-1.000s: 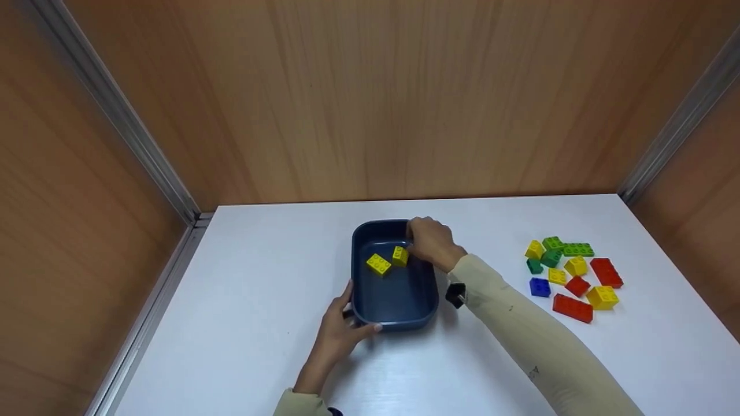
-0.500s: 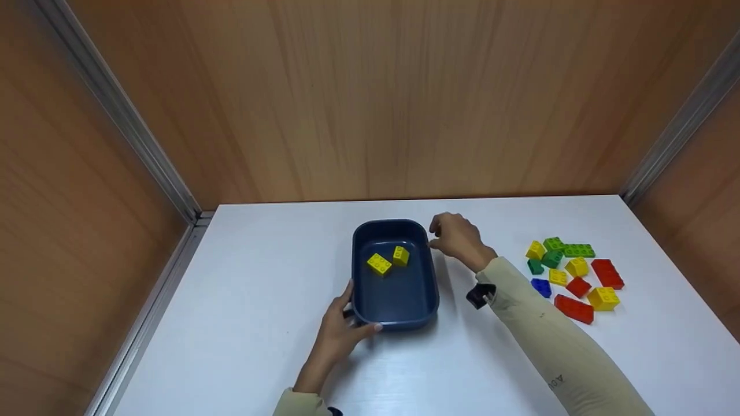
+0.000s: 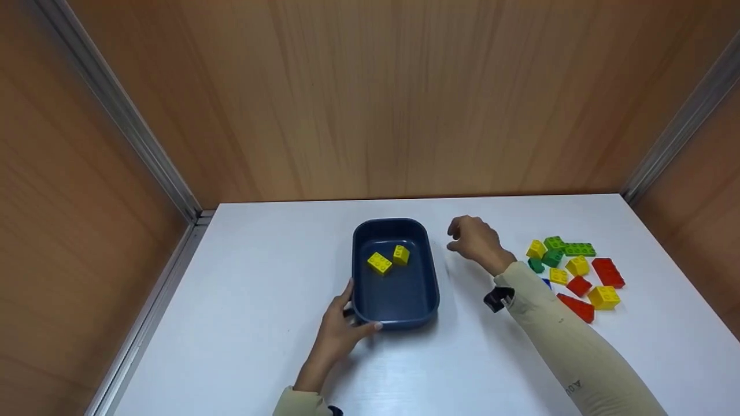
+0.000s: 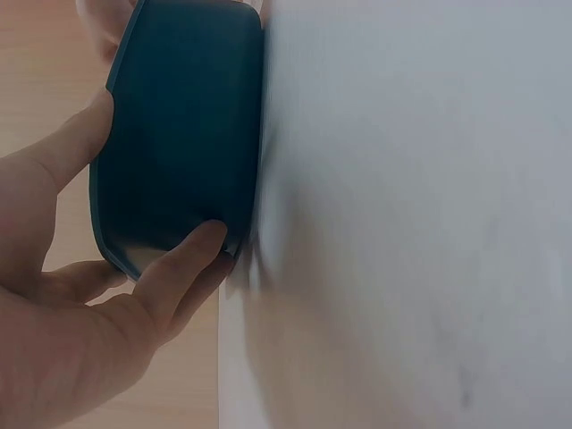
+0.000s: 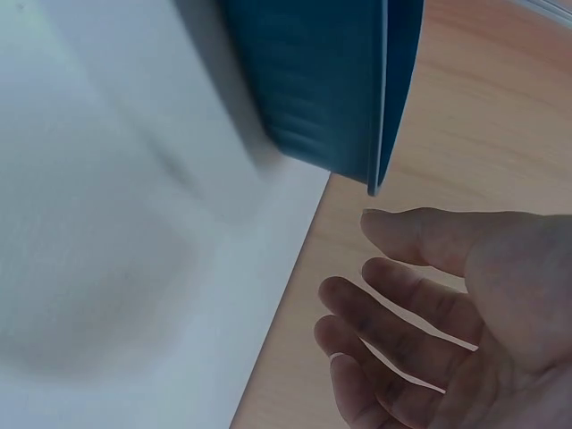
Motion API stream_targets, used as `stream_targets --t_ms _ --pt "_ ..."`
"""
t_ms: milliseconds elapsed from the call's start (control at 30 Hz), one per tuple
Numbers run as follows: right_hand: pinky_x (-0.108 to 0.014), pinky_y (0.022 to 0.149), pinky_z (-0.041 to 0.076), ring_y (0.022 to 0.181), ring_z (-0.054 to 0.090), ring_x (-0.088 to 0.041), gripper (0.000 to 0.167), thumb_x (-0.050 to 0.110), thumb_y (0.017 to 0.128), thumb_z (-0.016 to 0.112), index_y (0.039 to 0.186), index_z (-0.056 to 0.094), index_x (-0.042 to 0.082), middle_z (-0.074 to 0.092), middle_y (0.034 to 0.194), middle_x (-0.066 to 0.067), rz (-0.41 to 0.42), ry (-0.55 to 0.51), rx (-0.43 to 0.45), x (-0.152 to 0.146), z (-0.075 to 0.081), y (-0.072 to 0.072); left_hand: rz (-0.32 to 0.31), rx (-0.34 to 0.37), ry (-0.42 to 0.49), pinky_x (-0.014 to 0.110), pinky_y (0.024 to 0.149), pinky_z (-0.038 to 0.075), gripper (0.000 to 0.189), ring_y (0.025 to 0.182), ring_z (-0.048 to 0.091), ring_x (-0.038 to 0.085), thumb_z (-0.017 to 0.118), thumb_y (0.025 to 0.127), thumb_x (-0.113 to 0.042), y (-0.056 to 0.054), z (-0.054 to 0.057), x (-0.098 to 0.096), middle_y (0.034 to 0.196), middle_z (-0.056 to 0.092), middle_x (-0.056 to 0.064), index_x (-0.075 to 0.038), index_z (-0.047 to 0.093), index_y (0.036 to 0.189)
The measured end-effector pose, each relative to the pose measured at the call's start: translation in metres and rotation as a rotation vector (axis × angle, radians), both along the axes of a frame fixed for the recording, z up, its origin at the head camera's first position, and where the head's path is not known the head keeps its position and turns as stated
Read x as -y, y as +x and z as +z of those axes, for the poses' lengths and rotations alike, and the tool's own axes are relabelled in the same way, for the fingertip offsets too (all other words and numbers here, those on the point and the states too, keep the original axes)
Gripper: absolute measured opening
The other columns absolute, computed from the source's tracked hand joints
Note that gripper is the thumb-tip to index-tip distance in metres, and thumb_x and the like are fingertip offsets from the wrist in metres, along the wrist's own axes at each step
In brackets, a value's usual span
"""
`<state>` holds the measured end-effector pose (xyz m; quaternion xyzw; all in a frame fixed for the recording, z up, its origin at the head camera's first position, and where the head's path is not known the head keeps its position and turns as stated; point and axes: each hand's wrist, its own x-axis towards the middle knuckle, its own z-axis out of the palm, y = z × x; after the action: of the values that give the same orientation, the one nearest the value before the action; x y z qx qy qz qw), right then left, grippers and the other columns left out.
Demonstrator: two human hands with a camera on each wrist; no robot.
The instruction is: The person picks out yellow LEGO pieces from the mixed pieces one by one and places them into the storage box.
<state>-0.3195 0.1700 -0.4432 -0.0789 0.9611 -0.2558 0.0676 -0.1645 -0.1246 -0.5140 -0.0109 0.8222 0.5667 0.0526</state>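
Observation:
A dark blue rectangular dish point(image 3: 395, 300) sits in the middle of the table, with two yellow toy bricks point(image 3: 380, 263) on its floor. My left hand point(image 3: 338, 332) grips the dish's near left corner, fingers along the left side and thumb at the near edge. The left wrist view shows those fingers point(image 4: 183, 268) against the dish wall point(image 4: 179, 125). To the right of the dish, my right hand point(image 3: 477, 241) is off the rim and holds nothing. Its fingers are loosely bent and apart in the right wrist view, below the dish's side point(image 5: 313, 80).
Right of my right forearm lies a loose group of red, green and yellow bricks point(image 3: 577, 266). A blue brick point(image 3: 547, 283) there is mostly hidden behind the sleeve. Wooden panels point(image 3: 370, 104) stand behind and at both sides of the white table point(image 3: 260, 271).
My right hand has moved from over the dish's right rim out to the right, and its sleeve now covers most of the blue brick. The left hand and dish stay put.

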Motion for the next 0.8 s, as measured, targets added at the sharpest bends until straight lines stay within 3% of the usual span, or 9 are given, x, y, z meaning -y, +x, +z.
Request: stream_targets --t_ms 133,400,800 --pt "-0.046 0.084 0.062 0.099 0.069 -0.035 0.035 0.009 0.095 0.078 0.125 0.071 -0.006 0.071 0.117 -0.023 -0.01 0.009 0.024 -0.006 -0.002 0.0 0.003 0.003 -0.01 0.045 0.106 0.057 0.108 0.137 0.055 0.047 0.091 0.085 -0.015 0.001 0.001 -0.001 0.159 0.042 0.028 -0.008 0.023 0.169" --pt "-0.048 0.083 0.062 0.099 0.069 -0.036 0.033 0.009 0.093 0.079 0.121 0.072 -0.007 0.072 0.114 -0.023 -0.009 0.027 -0.011 -0.019 -0.007 0.004 -0.006 -0.033 -0.009 0.045 0.104 0.058 0.109 0.135 0.057 0.049 0.092 0.083 -0.012 0.001 0.002 -0.001 0.156 0.043 0.031 -0.007 0.024 0.168" --pt "-0.05 0.092 0.06 0.103 0.067 -0.037 0.035 0.01 0.096 0.076 0.125 0.069 -0.008 0.071 0.117 -0.025 -0.056 0.021 0.054 -0.044 -0.014 0.006 -0.004 -0.012 0.006 0.044 0.106 0.057 0.11 0.137 0.055 0.047 0.092 0.083 -0.014 -0.001 -0.001 0.0 0.157 0.043 0.028 -0.009 0.023 0.169"
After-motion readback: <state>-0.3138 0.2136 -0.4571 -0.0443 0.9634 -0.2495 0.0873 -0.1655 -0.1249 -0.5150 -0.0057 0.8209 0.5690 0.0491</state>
